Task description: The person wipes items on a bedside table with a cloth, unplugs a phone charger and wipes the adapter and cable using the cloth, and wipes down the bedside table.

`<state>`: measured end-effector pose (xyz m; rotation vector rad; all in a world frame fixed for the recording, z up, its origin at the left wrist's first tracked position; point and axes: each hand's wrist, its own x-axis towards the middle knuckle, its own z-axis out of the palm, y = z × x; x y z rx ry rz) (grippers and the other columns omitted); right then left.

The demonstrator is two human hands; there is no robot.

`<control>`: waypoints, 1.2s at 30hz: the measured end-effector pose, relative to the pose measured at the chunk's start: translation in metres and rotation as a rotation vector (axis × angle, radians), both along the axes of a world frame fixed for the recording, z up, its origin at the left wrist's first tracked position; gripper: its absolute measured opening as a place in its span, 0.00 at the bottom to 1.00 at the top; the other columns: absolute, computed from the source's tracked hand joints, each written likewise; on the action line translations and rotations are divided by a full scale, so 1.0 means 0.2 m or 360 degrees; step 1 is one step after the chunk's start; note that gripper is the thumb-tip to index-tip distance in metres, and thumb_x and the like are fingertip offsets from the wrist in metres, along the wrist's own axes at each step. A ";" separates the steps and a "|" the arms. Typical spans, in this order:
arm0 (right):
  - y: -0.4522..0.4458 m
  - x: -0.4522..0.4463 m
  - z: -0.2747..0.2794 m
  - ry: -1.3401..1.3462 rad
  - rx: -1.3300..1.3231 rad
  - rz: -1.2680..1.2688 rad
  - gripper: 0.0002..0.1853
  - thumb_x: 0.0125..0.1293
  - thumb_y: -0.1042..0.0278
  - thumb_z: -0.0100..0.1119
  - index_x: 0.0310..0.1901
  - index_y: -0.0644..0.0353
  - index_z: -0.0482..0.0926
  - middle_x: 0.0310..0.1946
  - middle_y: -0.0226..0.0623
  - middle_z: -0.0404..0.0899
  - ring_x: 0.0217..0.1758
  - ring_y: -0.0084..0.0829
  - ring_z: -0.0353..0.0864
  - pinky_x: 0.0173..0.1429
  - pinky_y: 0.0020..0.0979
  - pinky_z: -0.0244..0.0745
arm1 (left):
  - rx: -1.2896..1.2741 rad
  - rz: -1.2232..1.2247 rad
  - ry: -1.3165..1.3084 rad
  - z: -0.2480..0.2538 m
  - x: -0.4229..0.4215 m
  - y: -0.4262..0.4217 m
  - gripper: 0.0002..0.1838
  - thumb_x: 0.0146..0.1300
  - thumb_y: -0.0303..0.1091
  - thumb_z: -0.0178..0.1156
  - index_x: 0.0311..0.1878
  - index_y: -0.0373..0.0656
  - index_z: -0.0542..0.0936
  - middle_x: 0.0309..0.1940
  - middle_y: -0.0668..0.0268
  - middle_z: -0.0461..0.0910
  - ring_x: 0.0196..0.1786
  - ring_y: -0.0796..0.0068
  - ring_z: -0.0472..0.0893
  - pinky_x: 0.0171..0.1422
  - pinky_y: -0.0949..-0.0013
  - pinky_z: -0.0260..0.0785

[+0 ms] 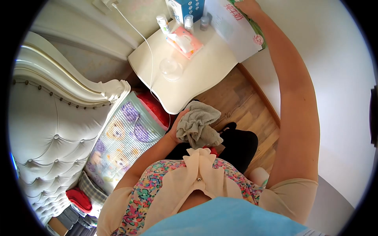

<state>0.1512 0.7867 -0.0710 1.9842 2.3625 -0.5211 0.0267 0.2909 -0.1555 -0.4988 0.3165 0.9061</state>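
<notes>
My left hand point(178, 126) is wrapped round a crumpled grey-green cloth point(199, 122), held in front of my lap near the front corner of the white nightstand point(208, 69). My right arm stretches up to the top edge of the view. There my right hand point(249, 7) grips the upper edge of a large white and green milk box point(236, 27) with red lettering; part of this hand is cut off by the frame. The box is at the nightstand's right end, against the wall.
On the nightstand are a pink tissue pack point(185, 42), a clear glass bowl point(171, 70), small bottles point(189, 23) and a blue box point(187, 10). A white cable point(149, 51) hangs across it. To the left is a bed with a patterned mat point(118, 137) and tufted headboard point(51, 129).
</notes>
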 end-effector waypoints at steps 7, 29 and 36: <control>-0.40 0.38 0.15 0.0590 -0.0293 -0.0128 0.15 0.59 0.57 0.57 0.26 0.63 0.77 0.16 0.32 0.67 0.17 0.27 0.63 0.22 0.33 0.58 | 0.0050 -0.0020 0.0155 0.03 0.02 0.01 0.29 0.70 0.54 0.41 0.63 0.43 0.70 0.54 0.58 0.77 0.54 0.61 0.79 0.60 0.56 0.72; -2.96 2.66 -1.53 0.0608 -0.0161 -0.1186 0.09 0.58 0.64 0.56 0.32 0.62 0.79 0.29 0.44 0.78 0.27 0.41 0.76 0.32 0.41 0.71 | 0.0685 -0.0433 0.1171 -0.14 0.08 0.04 0.27 0.72 0.53 0.36 0.65 0.46 0.66 0.61 0.60 0.70 0.65 0.60 0.68 0.70 0.54 0.61; -3.85 3.18 -1.87 0.0086 -0.0346 -0.1395 0.12 0.62 0.62 0.49 0.32 0.59 0.80 0.28 0.49 0.80 0.32 0.46 0.81 0.35 0.47 0.74 | 0.0595 -0.0475 0.1170 0.03 0.27 0.08 0.28 0.71 0.54 0.37 0.63 0.46 0.69 0.60 0.58 0.72 0.62 0.57 0.71 0.68 0.52 0.64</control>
